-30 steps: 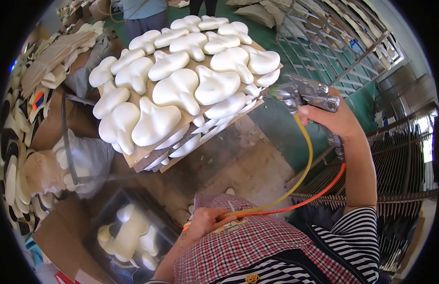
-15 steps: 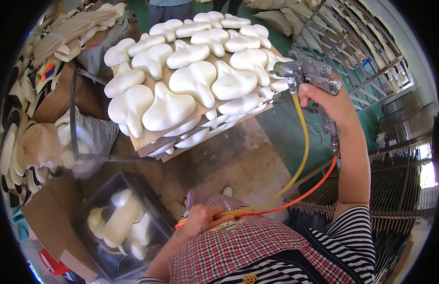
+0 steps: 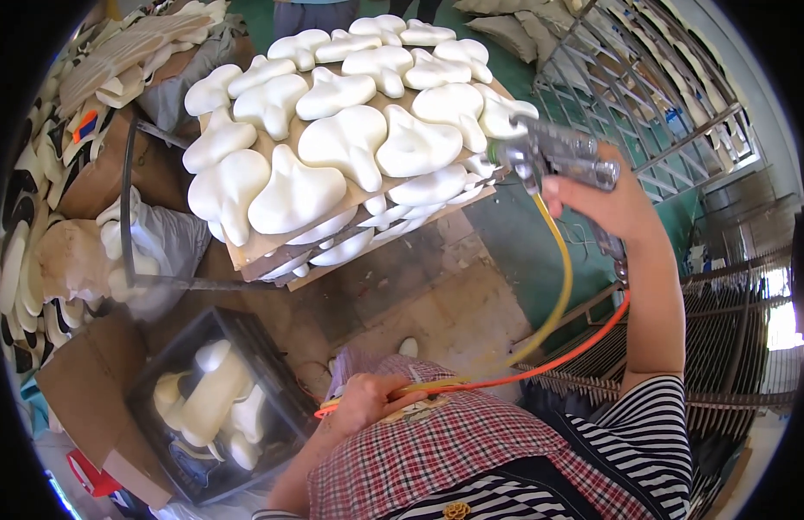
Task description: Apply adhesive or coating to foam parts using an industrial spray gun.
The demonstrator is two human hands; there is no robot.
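My right hand (image 3: 605,195) is wrapped round the handle of a metal spray gun (image 3: 558,156), its nozzle end close to the right edge of a board. On that board lie rows of white, saddle-shaped foam pads (image 3: 341,143), with more pads layered on boards below. A yellow hose (image 3: 559,269) hangs from the front of the gun, and an orange hose (image 3: 584,345) runs from its handle. At my waist, my left hand (image 3: 367,400) is closed round both hoses. The gun's trigger is hard to make out.
A dark plastic crate (image 3: 276,390) with foam pieces stands at lower left beside an open cardboard box (image 3: 90,373). A dark metal frame (image 3: 129,208) rises left of the stack. Metal racks (image 3: 627,104) stand on the right. Another person's legs (image 3: 315,17) show beyond the stack.
The spray gun has tilted, its nozzle end now lower and slightly further left. The whole view has shifted a little. My left hand keeps its hold on the hoses.
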